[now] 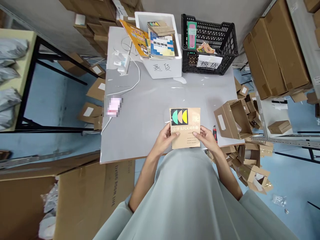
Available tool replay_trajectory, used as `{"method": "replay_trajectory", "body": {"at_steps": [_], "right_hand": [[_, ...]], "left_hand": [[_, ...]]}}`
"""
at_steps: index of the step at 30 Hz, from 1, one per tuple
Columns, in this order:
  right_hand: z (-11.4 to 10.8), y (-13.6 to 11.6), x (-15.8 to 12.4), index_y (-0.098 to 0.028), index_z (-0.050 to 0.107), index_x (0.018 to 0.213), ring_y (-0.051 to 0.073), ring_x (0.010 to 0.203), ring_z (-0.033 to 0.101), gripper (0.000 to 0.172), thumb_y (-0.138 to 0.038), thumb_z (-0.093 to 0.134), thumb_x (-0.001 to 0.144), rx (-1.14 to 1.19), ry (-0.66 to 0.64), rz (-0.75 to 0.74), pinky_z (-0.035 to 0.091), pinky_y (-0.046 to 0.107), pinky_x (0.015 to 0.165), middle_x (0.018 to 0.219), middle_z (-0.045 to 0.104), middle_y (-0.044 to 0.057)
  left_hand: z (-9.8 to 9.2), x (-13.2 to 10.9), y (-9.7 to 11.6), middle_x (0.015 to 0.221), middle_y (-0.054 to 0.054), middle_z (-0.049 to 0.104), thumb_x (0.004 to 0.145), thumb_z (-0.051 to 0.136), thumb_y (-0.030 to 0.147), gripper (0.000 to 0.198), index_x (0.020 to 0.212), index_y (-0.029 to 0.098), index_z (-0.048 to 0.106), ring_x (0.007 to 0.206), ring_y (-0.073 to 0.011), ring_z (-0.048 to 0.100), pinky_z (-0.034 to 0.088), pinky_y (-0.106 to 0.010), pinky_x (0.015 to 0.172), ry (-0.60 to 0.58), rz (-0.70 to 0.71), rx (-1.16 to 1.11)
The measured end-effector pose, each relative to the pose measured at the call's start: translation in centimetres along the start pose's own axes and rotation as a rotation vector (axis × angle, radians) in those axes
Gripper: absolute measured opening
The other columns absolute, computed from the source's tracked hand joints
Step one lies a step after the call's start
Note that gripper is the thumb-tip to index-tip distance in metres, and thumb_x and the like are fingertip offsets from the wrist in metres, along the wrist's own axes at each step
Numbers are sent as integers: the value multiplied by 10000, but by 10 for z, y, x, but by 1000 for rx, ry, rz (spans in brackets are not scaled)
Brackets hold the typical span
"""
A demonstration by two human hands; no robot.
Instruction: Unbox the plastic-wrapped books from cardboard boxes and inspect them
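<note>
Both my hands grip a small tan book point(185, 137) with green, pink and yellow half-circles on its cover. My left hand point(165, 138) pinches its left edge, thumb on the cover; my right hand point(206, 137) does the same at the right edge. The fingers behind the book are hidden. It faces up toward me, over the table's front edge. A red and black box cutter point(215, 133) lies just right of my right hand. Beyond it an open cardboard box point(226, 121) rests on its side at the table's right edge.
On the grey table point(140, 133), a white foam box point(162, 68) of books and a black crate point(208, 60) stand at the back. A phone point(114, 106) on a cable lies left, near a power strip point(123, 65). A large carton point(92, 196) stands front left.
</note>
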State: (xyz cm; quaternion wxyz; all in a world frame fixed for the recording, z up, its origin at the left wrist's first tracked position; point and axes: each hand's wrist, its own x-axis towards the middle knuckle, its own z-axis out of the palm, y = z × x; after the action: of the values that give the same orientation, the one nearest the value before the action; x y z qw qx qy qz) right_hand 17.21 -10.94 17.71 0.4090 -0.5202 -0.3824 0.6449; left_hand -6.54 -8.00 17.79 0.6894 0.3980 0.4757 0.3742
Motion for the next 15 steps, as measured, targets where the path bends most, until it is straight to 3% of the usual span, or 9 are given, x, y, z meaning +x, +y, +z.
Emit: {"method": "replay_trajectory", "body": {"at_steps": [2, 5, 7, 10, 15], "right_hand": [[5, -1, -3, -248, 744, 1063, 289, 1071, 785, 477, -650, 892, 851, -27, 64, -24, 657, 433, 969, 1110, 829, 78], [14, -3, -7, -261, 721, 1012, 284, 969, 770, 362, -596, 824, 923, -212, 215, -71, 648, 392, 824, 1023, 807, 70], [22, -5, -10, -269, 721, 989, 276, 922, 746, 253, -519, 755, 977, -441, 299, -135, 617, 376, 764, 1003, 787, 69], [40, -4, -12, -278, 745, 1044, 276, 952, 721, 144, -397, 666, 1020, -738, 307, -251, 602, 390, 828, 1046, 764, 75], [70, 0, -16, -266, 729, 1319, 353, 1201, 665, 308, -304, 646, 1026, -967, 183, -361, 609, 507, 995, 1292, 725, 145]], "left_hand": [[0, 4, -9, 1477, -147, 706, 875, 863, 511, 614, 1395, 233, 692, 1380, -345, 653, 569, -440, 1110, 45, 6, 26], [6, 5, -20, 1745, -152, 467, 874, 873, 508, 747, 1528, 284, 591, 1559, -356, 517, 514, -467, 1207, 130, -20, 54], [15, 3, -23, 1794, -129, 400, 886, 870, 522, 765, 1555, 315, 562, 1595, -356, 488, 506, -471, 1225, 62, -53, 4], [34, -1, -21, 1688, -129, 541, 891, 861, 576, 698, 1482, 302, 608, 1509, -350, 587, 547, -467, 1182, -35, -52, -129], [51, 5, -21, 1374, -131, 757, 873, 845, 635, 591, 1272, 235, 671, 1337, -319, 707, 545, -462, 1157, 219, -80, -290]]}}
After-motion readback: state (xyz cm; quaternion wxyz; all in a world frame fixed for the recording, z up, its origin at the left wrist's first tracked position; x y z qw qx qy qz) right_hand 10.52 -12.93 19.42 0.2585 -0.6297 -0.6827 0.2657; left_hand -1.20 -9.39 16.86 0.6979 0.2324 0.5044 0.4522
